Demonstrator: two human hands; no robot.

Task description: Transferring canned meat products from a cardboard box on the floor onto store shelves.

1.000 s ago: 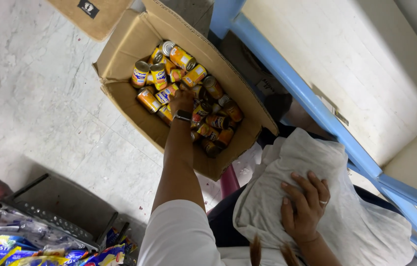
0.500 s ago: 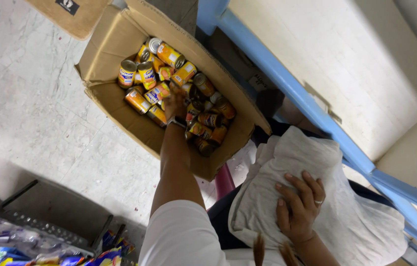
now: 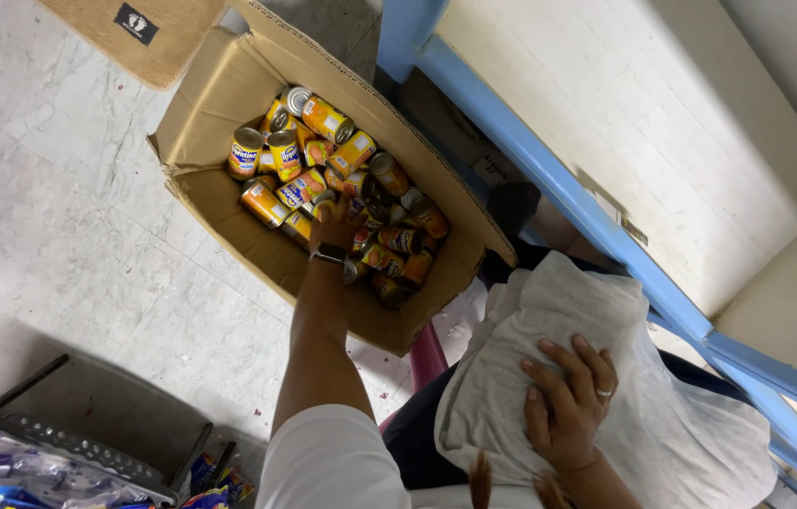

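An open cardboard box [image 3: 219, 94] stands on the pale floor, filled with several orange and yellow labelled tin cans [image 3: 328, 118]. My left hand [image 3: 337, 226], a dark watch on its wrist, reaches down into the box and lies on the cans in the middle. Its fingers curl over a can, but the grip is hidden. My right hand [image 3: 568, 401], wearing a ring, rests flat with fingers spread on a white cloth [image 3: 549, 311] across my lap.
A blue-painted frame [image 3: 549, 179] with a cream panel runs diagonally along the right, close to the box. A grey metal rack [image 3: 88, 415] with colourful packets sits at the bottom left. A brown mat [image 3: 125, 38] lies at the top left. A pink leg [image 3: 427, 353] shows beside the box.
The view has shifted a little, so the box sits differently in frame. My left hand stays among the cans and my right hand stays on the cloth.
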